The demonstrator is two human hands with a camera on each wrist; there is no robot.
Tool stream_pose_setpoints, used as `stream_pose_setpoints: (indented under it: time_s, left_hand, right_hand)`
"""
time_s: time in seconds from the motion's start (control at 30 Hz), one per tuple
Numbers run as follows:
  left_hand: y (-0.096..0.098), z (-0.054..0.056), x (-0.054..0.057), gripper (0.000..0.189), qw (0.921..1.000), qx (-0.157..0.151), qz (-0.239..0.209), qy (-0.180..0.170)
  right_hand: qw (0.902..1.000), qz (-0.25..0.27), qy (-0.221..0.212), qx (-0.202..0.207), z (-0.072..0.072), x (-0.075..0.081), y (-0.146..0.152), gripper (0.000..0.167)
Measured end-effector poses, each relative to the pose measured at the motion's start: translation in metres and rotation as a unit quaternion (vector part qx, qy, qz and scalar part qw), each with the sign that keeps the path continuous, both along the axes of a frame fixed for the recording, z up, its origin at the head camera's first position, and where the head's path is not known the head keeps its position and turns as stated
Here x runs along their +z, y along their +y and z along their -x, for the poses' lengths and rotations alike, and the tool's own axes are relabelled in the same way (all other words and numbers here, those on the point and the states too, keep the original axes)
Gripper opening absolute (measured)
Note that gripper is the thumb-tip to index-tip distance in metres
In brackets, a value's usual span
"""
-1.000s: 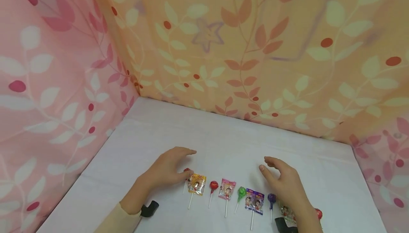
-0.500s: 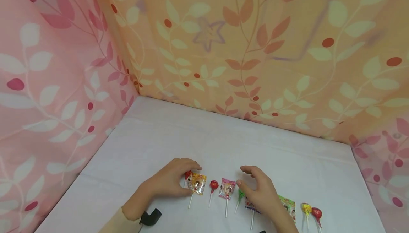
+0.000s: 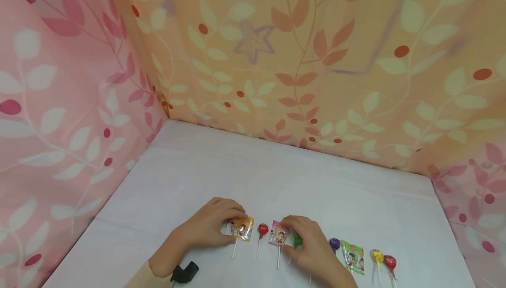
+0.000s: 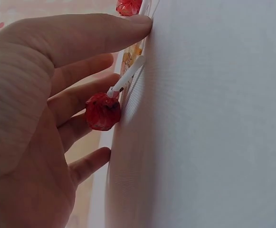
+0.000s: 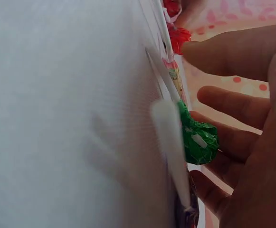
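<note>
In the head view my left hand [image 3: 209,225] curves around a flat lollipop in an orange wrapper [image 3: 246,228], thumb and forefinger near its edges. A red ball lollipop [image 4: 103,112] lies in front of that palm in the left wrist view. My right hand [image 3: 310,248] spreads over the row, its thumb and forefinger beside a pink-wrapped flat lollipop [image 3: 277,234]. Under its palm is a green ball lollipop [image 5: 202,142]. Between the hands lies another red lollipop [image 3: 262,229]. Whether any fingertip presses on a wrapper, I cannot tell.
To the right the row goes on with a purple lollipop [image 3: 334,244], a green-wrapped flat one [image 3: 354,258], a yellow one [image 3: 377,256] and a red one [image 3: 390,262]. A black curved piece [image 3: 185,273] is at the left wrist. Patterned cloth walls [image 3: 276,81] bound the white table [image 3: 221,160].
My right hand has moved left along the row, from the purple lollipop to the pink-wrapped one, uncovering the lollipops at the right. My left hand has come closer around the orange-wrapped lollipop.
</note>
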State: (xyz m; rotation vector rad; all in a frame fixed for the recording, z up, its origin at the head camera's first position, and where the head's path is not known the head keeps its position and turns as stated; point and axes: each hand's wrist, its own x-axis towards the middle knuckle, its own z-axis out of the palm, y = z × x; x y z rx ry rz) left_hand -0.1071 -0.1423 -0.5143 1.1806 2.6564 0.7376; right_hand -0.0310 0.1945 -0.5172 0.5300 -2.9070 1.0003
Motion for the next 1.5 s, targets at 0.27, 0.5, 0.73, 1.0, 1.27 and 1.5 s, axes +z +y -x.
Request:
stream_pose_setpoints:
  time_s: [0.27,0.5,0.73,1.0,1.27,1.5]
  left_hand:
    - [0.002,0.004,0.001,0.051,0.9998,-0.010,-0.004,0.019]
    - [0.005,0.007,-0.001,0.042,0.9995,-0.016,-0.011,0.026]
    - [0.012,0.014,0.003,0.043,0.9991,-0.030,-0.027,0.016]
    - [0.017,0.031,0.015,0.044,0.9996,-0.022,-0.015,-0.009]
    - [0.023,0.063,0.020,0.039,0.9998,-0.013,-0.010,0.007]
    - [0.025,0.082,0.016,0.038,0.9995,0.014,-0.009,-0.026]
  right_hand:
    - [0.9992,-0.024,0.027,0.014,0.001,-0.005,0.002,0.051]
    - [0.9951,-0.036,0.085,0.034,0.003,-0.009,0.004,0.046]
    - [0.9955,-0.044,0.080,0.027,0.004,-0.007,0.004,0.045]
    - [0.9967,-0.047,0.063,0.020,0.004,-0.007,0.003,0.045]
    - [0.9964,-0.050,0.066,0.019,0.005,-0.009,0.004,0.043]
    - [0.9965,-0.043,0.067,0.025,0.002,-0.013,0.001,0.044]
